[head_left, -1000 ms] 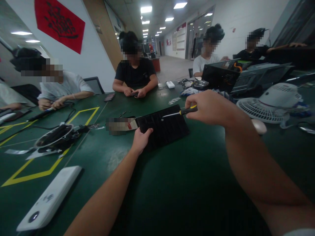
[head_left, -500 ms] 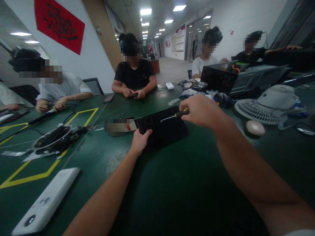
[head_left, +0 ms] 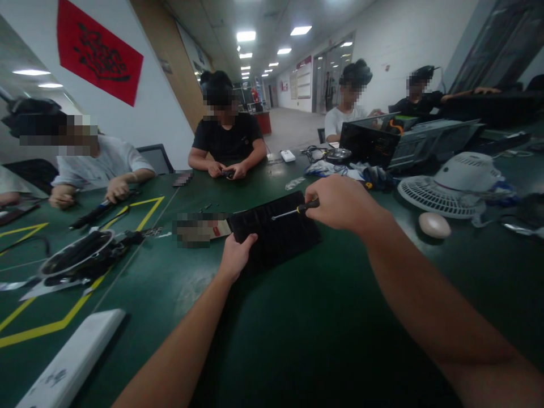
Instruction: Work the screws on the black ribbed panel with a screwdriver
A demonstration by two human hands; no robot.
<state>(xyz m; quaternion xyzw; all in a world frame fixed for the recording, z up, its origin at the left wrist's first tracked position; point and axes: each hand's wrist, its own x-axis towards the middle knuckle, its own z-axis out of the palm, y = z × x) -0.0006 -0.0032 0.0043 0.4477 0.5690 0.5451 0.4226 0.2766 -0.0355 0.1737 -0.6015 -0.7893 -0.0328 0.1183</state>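
I've got the left hand clamped on the near left edge of the black panel, mid-table, and the right hand closed around the screwdriver, hiding most of its handle. Tip's over the panel's face; touching or not, I can't tell! Just left sits a beige box, part blurred. Far side, crumpled plastic and a cloth heap; right, a white fan with a pale rounded object before it. Left, a black strap bundle; near left, a white device.
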